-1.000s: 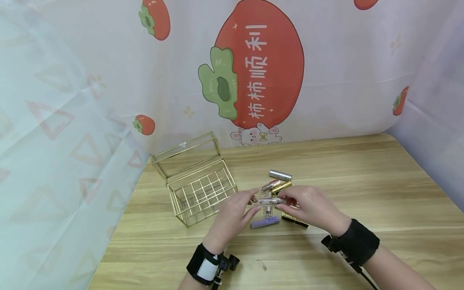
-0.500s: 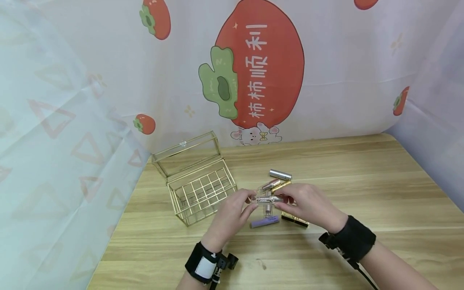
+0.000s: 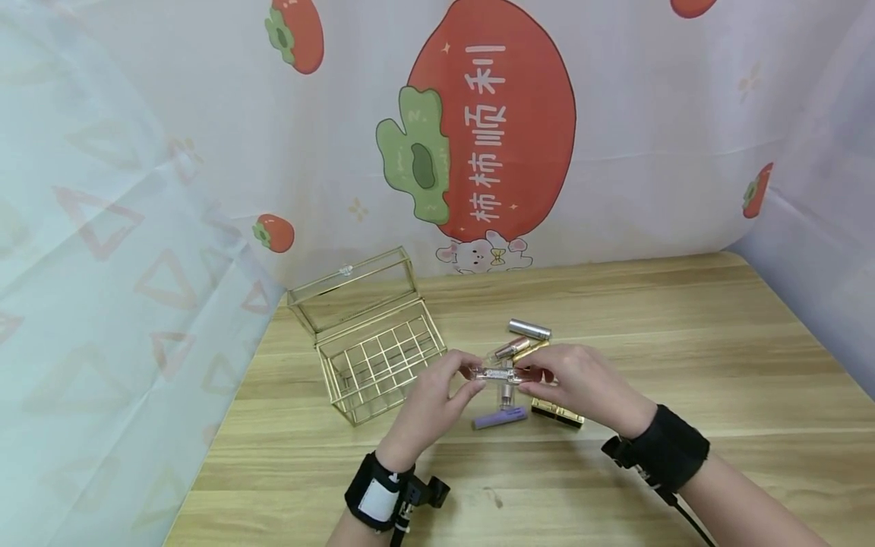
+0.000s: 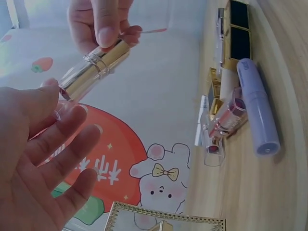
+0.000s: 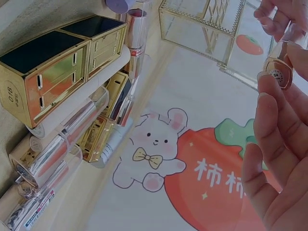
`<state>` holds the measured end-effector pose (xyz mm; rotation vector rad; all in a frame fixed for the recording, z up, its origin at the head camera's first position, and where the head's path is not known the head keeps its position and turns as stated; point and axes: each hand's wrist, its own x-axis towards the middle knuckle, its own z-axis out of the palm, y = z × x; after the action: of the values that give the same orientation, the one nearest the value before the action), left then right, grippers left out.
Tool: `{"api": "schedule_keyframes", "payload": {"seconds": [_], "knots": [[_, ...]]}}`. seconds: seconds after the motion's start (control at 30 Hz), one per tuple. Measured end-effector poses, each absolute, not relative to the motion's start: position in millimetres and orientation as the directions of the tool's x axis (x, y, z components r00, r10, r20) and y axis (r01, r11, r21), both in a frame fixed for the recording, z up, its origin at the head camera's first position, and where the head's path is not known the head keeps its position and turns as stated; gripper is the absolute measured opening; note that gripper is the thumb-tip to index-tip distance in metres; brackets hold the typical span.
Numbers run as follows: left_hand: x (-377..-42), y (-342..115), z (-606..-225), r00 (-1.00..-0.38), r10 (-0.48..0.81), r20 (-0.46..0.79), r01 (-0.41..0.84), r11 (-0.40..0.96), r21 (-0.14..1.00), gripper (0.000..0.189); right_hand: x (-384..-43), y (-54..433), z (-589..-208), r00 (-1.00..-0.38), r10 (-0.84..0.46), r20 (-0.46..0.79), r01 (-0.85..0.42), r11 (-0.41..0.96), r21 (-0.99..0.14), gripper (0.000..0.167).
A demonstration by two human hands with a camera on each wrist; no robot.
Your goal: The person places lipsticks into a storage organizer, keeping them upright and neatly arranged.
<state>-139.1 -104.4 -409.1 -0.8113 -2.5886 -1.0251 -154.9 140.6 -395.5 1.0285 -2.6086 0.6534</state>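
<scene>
Between both hands, over the pile of cosmetics, is a lipstick [image 3: 497,374] in a clear, rose-gold tube. My left hand [image 3: 434,403] pinches its clear cap end between thumb and index finger; in the left wrist view the other fingers spread out loosely. The base is gripped by my right hand [image 3: 588,384], and the right wrist view shows a round label on that base [image 4: 120,47]. Beneath lie a purple tube [image 3: 500,418], a clear-capped lipstick [image 3: 506,395] and a gold-and-black lipstick case [image 3: 557,412].
A gold-framed glass box [image 3: 383,365] with a grid of compartments stands left of the pile, lid raised. A silver tube [image 3: 529,329] lies at the pile's far side. Behind the wooden table [image 3: 683,342] hangs a printed cloth [image 3: 629,190].
The lipstick has turned slightly between the fingers and come up a little. My left hand has shifted slightly up and left; my right hand stays nearly in place.
</scene>
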Motion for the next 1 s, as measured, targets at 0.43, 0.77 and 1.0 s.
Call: {"api": "schedule_keyframes", "payload": {"seconds": [0.43, 0.77, 1.0], "knots": [[-142, -114, -397, -0.768, 0.379, 0.517, 0.631, 0.591, 0.503, 0.025, -154, 143, -395, -0.740, -0.572, 0.355, -0.671, 0.664, -0.329, 0.017], [-147, -135, -385, -0.738, 0.267, 0.620, 0.610, 0.656, 0.445, 0.027, -155, 156, -403, -0.774, -0.548, 0.316, -0.632, 0.702, -0.329, 0.014], [-148, -153, -381, -0.739, 0.198, 0.644, 0.565, 0.701, 0.434, 0.029, -155, 162, -409, -0.798, -0.535, 0.278, -0.603, 0.721, -0.343, 0.013]]}}
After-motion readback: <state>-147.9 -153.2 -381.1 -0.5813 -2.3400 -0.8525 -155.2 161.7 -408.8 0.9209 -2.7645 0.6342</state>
